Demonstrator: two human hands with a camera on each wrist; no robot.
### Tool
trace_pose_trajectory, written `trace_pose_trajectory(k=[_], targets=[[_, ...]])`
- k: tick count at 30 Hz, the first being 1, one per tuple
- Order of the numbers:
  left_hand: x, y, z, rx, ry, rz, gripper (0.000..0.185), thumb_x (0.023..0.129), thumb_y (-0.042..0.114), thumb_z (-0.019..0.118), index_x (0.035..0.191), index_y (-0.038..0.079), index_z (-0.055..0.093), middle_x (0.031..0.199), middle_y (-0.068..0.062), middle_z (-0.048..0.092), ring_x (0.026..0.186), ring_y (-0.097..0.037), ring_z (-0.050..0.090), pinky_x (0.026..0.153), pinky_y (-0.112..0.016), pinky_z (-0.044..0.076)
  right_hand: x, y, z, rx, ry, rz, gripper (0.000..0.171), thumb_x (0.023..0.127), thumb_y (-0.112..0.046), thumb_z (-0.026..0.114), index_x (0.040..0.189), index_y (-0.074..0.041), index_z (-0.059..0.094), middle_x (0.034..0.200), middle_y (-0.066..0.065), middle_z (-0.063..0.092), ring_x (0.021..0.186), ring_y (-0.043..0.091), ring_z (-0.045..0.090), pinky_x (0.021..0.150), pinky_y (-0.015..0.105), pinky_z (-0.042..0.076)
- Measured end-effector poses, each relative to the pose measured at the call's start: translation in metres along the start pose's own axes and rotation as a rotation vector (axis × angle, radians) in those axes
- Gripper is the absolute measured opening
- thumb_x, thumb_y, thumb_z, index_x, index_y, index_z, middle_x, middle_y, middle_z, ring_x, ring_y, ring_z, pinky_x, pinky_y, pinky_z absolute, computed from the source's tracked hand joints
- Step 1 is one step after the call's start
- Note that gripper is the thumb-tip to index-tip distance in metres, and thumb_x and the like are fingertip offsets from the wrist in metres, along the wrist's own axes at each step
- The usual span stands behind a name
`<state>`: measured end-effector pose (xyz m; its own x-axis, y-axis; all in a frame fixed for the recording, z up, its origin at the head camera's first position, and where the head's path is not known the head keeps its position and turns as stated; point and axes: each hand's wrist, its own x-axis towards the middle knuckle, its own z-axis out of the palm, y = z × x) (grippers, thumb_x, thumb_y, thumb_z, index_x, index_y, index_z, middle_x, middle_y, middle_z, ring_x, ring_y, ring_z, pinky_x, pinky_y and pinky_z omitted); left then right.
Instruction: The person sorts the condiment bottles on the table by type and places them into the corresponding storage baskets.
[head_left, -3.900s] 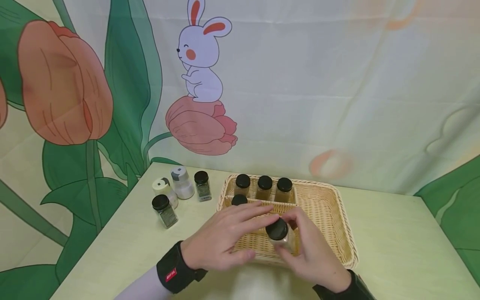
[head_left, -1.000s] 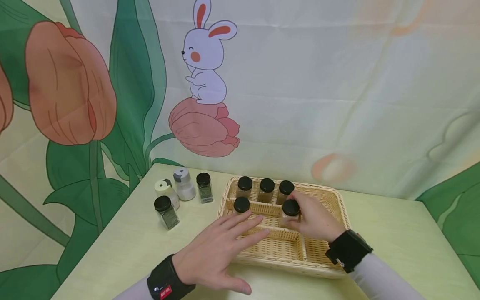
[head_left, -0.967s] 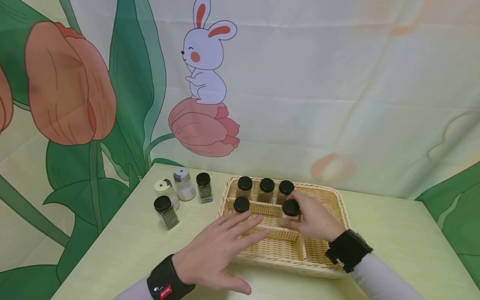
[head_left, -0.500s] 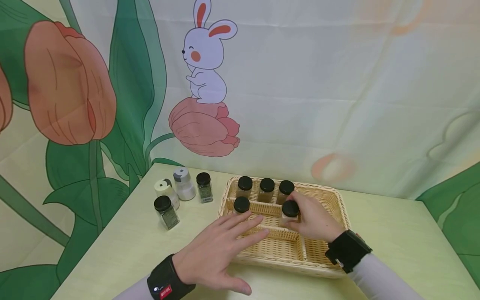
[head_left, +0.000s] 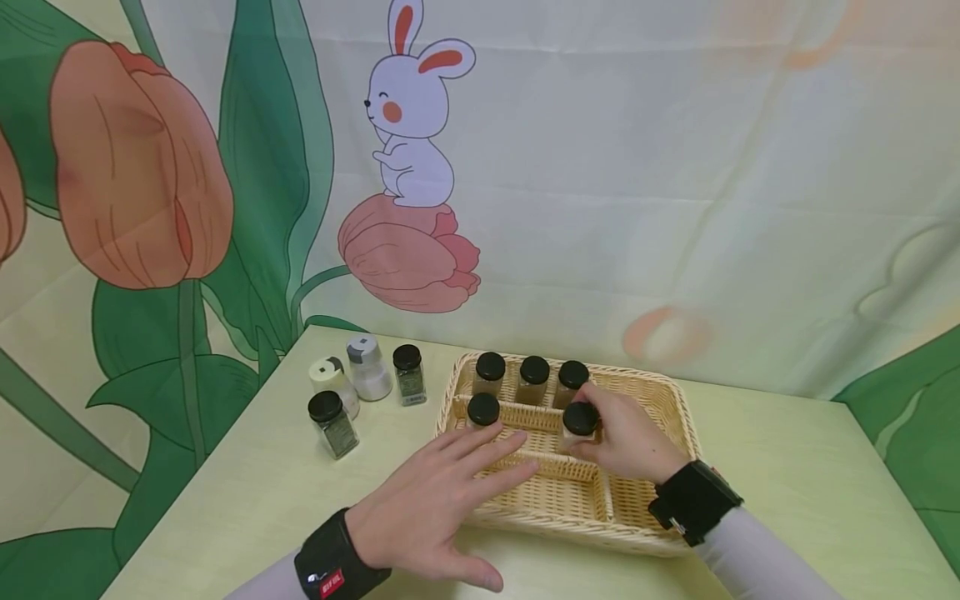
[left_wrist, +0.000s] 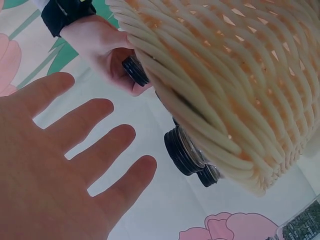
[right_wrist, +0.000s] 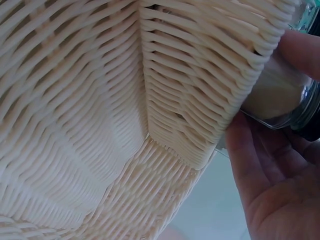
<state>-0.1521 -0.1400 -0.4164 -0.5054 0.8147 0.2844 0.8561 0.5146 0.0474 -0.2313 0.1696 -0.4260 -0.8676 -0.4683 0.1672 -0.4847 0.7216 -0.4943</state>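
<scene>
We logged the right hand (head_left: pixel 626 437) with its fingers curled round a black-capped spice jar (head_left: pixel 581 420), which stood in the middle compartment of the wicker basket (head_left: pixel 678 467), at about 3 o'clock from a second jar (head_left: pixel 482 409) in the same row. The left hand (head_left: pixel 427 508) lay flat, fingers straight and spread, gripping nothing, on the basket's near left rim.

Risk, as we judged it: the held jar sat close under the back row, nearest its right-hand jar (head_left: pixel 572 376); a tilt toward 12 o'clock could knock that one over. The glass looked smooth, so a loose pinch might let it slip against the divider. If the left hand lifted, the light basket could skid on the table (head_left: pixel 787 467).

Views: the right wrist camera alone showed pale powder inside the glass of the jar (right_wrist: pixel 280 97), pressed against the woven divider (right_wrist: pixel 200 100). The left wrist camera showed the spread fingers (left_wrist: pixel 75 125) clear of any jar. Only the head view showed four more jars (head_left: pixel 360 387) on the table at 9 o'clock.
</scene>
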Motion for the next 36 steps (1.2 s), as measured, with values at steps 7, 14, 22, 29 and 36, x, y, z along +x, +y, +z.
trace_pose_trajectory(k=[7,14,22,29,36], targets=[[-0.0007,0.0003,0.0015,0.004,-0.005,-0.006,0.109,0.079,0.085,0.062,0.166,0.034,0.019,0.174,0.007,0.014,0.161,-0.024,0.02,0.123,-0.054,0.034,-0.0006,0.0017,0.0001,0.008,0.0,0.009,0.048,0.073,-0.015,0.094,0.108,-0.02,0.061,0.092,-0.009,0.067,0.083,0.008,0.063,0.076,0.033,0.052],[-0.0014,0.0006,0.002,-0.002,-0.011,-0.012,0.107,0.08,0.085,0.06,0.166,0.034,0.021,0.174,0.007,0.015,0.161,-0.023,0.019,0.123,-0.054,0.034,-0.002,0.0017,0.0002,0.011,-0.015,0.016,0.046,0.077,-0.019,0.093,0.11,-0.018,0.062,0.094,-0.008,0.068,0.083,0.006,0.064,0.074,0.031,0.053],[-0.0005,0.0001,0.0014,-0.008,-0.01,-0.005,0.105,0.082,0.085,0.057,0.166,0.034,0.023,0.174,0.006,0.017,0.161,-0.023,0.019,0.123,-0.054,0.034,-0.0035,0.0009,0.0002,0.021,-0.004,0.021,0.045,0.077,-0.02,0.093,0.109,-0.017,0.062,0.095,-0.008,0.067,0.084,0.007,0.063,0.075,0.032,0.053],[-0.0004,-0.0007,0.0005,-0.011,-0.013,-0.006,0.102,0.084,0.088,0.05,0.166,0.035,0.02,0.174,0.007,0.015,0.161,-0.023,0.02,0.122,-0.055,0.034,-0.0038,-0.0017,0.0004,0.022,0.008,0.032,0.045,0.076,-0.02,0.094,0.109,-0.016,0.064,0.099,-0.004,0.067,0.088,0.011,0.064,0.079,0.036,0.055],[-0.0003,-0.0007,0.0006,-0.032,-0.015,-0.015,0.097,0.086,0.093,0.026,0.166,0.039,0.014,0.174,0.008,0.016,0.161,-0.023,0.022,0.122,-0.056,0.035,-0.0041,-0.0023,0.0006,0.017,0.026,0.03,0.045,0.076,-0.022,0.094,0.108,-0.015,0.064,0.099,-0.002,0.065,0.087,0.011,0.062,0.077,0.034,0.054]])
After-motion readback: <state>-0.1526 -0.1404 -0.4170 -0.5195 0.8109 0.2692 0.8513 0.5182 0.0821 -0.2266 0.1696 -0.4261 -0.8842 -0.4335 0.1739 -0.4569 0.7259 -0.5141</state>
